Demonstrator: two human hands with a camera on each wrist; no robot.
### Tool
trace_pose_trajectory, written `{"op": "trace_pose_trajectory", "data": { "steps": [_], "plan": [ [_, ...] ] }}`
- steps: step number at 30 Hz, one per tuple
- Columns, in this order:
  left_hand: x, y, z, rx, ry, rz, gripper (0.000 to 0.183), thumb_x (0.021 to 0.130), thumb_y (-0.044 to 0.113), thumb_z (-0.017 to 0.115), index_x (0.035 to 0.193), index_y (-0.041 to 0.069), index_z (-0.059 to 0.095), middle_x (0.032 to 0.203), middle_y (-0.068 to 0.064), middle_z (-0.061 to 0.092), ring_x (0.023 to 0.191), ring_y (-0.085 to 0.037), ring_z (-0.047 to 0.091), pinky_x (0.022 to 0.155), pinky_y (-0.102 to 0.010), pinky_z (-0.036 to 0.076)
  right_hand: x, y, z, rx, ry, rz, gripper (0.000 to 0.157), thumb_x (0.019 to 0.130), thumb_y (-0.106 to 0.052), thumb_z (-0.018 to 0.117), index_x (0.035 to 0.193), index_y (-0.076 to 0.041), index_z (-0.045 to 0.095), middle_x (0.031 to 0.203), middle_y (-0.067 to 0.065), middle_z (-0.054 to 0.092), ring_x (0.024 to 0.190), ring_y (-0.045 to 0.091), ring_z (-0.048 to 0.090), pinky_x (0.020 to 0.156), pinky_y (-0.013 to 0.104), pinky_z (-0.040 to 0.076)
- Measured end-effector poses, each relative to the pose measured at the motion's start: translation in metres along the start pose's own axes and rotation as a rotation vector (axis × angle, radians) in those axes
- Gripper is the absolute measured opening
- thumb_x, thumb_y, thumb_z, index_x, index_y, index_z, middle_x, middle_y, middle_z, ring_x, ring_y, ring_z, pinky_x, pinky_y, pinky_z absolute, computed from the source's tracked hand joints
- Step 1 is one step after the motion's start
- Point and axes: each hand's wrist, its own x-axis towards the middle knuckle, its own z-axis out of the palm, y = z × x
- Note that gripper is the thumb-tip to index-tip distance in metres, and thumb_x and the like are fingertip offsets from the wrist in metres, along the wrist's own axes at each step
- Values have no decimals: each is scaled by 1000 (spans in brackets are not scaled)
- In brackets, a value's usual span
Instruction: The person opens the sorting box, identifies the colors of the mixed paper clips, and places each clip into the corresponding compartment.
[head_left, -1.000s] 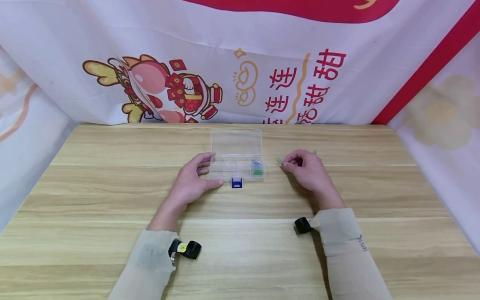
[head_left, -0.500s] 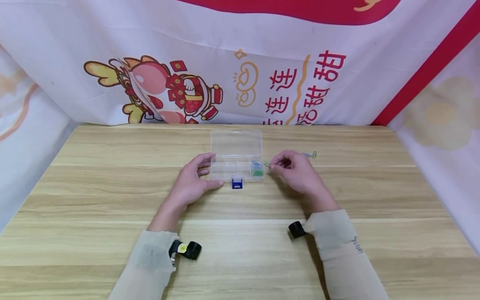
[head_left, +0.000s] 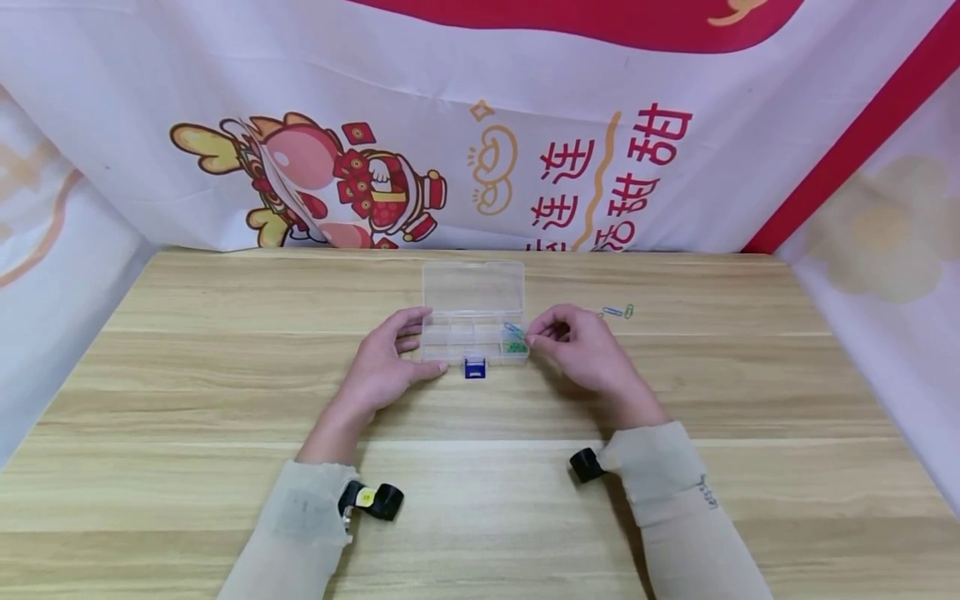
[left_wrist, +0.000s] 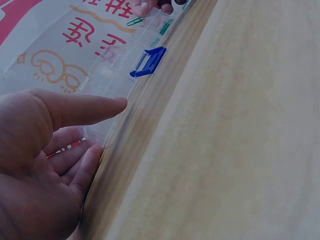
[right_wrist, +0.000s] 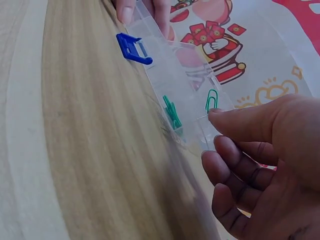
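A clear plastic compartment box (head_left: pixel 461 330) with its lid (head_left: pixel 474 286) raised stands toward the back of the table. My left hand (head_left: pixel 381 362) grips its left end, thumb at the front edge and fingers along the far side. At the right end, my right hand (head_left: pixel 579 343) pinches a green paper clip (right_wrist: pixel 212 100) between thumb and forefinger, above the box. Several green paper clips (right_wrist: pixel 173 114) lie in the front right compartment. A blue paper clip (head_left: pixel 512 327) shows in the compartment behind it. The blue latch (head_left: pixel 475 367) hangs unfastened at the front.
Right of the box, beyond my right hand, a blue paper clip (head_left: pixel 612 312) and a green paper clip (head_left: pixel 628 311) lie on the wooden table (head_left: pixel 480 500). Part of another clip peeks out by the knuckles. A printed white cloth (head_left: pixel 480 75) hangs behind the table.
My right hand has moved left with the green paper clip, from the table beside the box to above its right end. Table clips it covered now show. My left hand stays put.
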Motion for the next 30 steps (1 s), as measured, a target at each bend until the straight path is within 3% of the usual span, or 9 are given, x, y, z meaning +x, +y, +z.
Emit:
{"op": "trace_pose_trajectory", "data": {
  "steps": [13,22,27,30],
  "plan": [
    [0,0,0,-9,1,1,80,91,6,85,161,16,48,160,-15,52,147,-38,52,127,-51,43,1,-1,2,10,28,53,12,101,-21,76,110,-13,75,109,8,71,99,25,61,85,35,54],
    [-1,0,1,-6,4,-12,81,90,5,86,161,17,49,160,-14,53,147,-36,53,127,-50,44,1,2,0,20,35,43,10,100,-21,77,108,-14,77,108,7,72,99,25,62,85,34,54],
    [0,1,1,-12,3,-9,81,91,5,85,161,16,48,160,-14,53,147,-37,53,126,-51,44,3,16,-16,67,75,36,12,101,-19,75,111,-11,78,112,10,73,103,25,62,88,35,53],
    [0,0,2,-11,2,-8,81,91,5,85,162,17,48,160,-14,53,147,-37,53,126,-51,44,4,33,-33,93,160,84,17,101,-19,75,115,-9,77,115,10,73,105,24,62,90,33,53]
  ]
}}
